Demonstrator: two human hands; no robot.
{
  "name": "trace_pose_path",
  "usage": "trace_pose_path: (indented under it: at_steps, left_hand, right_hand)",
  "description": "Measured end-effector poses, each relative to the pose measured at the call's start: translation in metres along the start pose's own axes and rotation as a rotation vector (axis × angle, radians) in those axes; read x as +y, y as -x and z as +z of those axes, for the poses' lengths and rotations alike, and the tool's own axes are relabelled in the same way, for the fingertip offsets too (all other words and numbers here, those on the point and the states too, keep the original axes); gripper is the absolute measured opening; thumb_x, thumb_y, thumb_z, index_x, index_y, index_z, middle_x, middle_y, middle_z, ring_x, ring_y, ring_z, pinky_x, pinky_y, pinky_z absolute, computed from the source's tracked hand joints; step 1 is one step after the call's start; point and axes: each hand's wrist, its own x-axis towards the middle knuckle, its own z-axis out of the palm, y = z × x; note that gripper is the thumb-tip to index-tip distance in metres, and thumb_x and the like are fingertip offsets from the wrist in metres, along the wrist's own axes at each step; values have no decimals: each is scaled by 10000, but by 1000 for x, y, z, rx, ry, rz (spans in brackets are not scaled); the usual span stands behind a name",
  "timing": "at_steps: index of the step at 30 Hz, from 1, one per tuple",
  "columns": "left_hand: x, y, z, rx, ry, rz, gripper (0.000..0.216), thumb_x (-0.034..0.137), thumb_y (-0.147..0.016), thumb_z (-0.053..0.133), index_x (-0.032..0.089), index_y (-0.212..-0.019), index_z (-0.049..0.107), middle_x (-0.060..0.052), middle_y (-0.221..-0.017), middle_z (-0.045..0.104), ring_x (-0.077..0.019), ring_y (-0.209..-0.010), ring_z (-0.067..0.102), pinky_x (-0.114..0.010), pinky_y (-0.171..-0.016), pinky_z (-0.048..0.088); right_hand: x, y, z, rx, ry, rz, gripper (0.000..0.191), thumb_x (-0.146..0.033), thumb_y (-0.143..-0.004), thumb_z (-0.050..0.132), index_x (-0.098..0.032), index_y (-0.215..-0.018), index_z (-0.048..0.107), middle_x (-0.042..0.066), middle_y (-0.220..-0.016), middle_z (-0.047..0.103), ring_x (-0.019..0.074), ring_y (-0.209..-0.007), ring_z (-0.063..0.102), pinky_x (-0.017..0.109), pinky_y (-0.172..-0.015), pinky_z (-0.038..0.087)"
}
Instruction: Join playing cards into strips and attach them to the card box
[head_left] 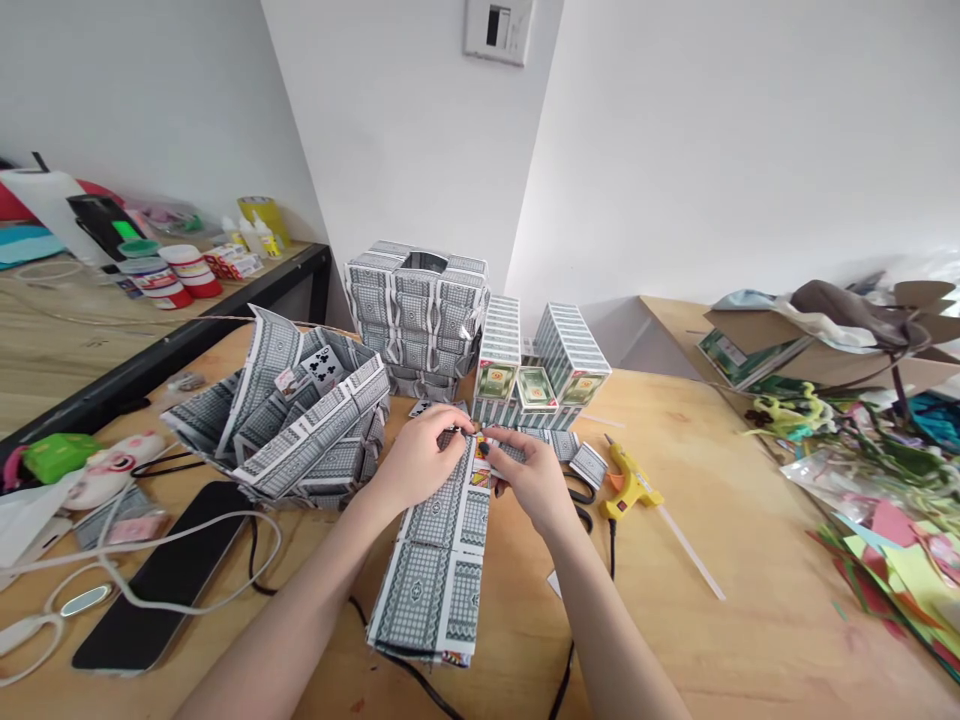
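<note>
A long strip of folded playing cards with grey patterned backs lies on the wooden table, running from the front towards the middle. My left hand pinches the strip's far end from the left. My right hand pinches the same end from the right, fingertips close to the left hand's. Both hands are closed on the cards.
A curved card-built structure stands at left, a card-built box behind, and several card decks at centre. A yellow glue gun lies right of my hands. A black phone with a white cable lies front left. Paper scraps pile up at right.
</note>
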Motion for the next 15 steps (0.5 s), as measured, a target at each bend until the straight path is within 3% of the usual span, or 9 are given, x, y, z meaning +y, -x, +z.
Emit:
trace_pose_path:
  at_steps: [3, 7, 10, 15]
  left_hand:
    - [0, 0, -1, -24, -4, -33, 179, 202, -775, 438, 212, -850, 600, -16, -955, 635, -179, -940, 572, -322, -863, 435]
    - [0, 1, -2, -45, -12, -73, 159, 306, -753, 521, 215, -858, 600, -10, -940, 651, -194, -909, 585, -328, -845, 432]
    - [0, 1, -2, -63, -7, -105, 189, 343, -737, 544, 220, -867, 605, -5, -941, 657, -200, -898, 588, -329, -825, 436]
    - [0, 1, -2, -66, -8, -124, 192, 355, -740, 525, 218, -839, 617, -6, -904, 665, -200, -863, 597, -318, -787, 448]
  right_hand:
    - [-3, 1, -7, -8, 43, -10, 425, -322, -729, 517, -125, -1105, 552, -40, -455, 539, 116, -359, 491, 218, -359, 383]
    - [-12, 4, -18, 101, 95, -43, 516, -330, -771, 465, -171, -1257, 392, -71, -451, 541, 95, -287, 437, 194, -304, 319]
    - [-15, 6, -22, 95, 102, -34, 454, -365, -778, 459, -157, -1179, 414, -78, -424, 531, 95, -274, 430, 183, -294, 298]
    - [-12, 5, -21, -87, 52, 45, 308, -428, -768, 486, -182, -948, 445, -59, -431, 554, 96, -284, 444, 178, -295, 308]
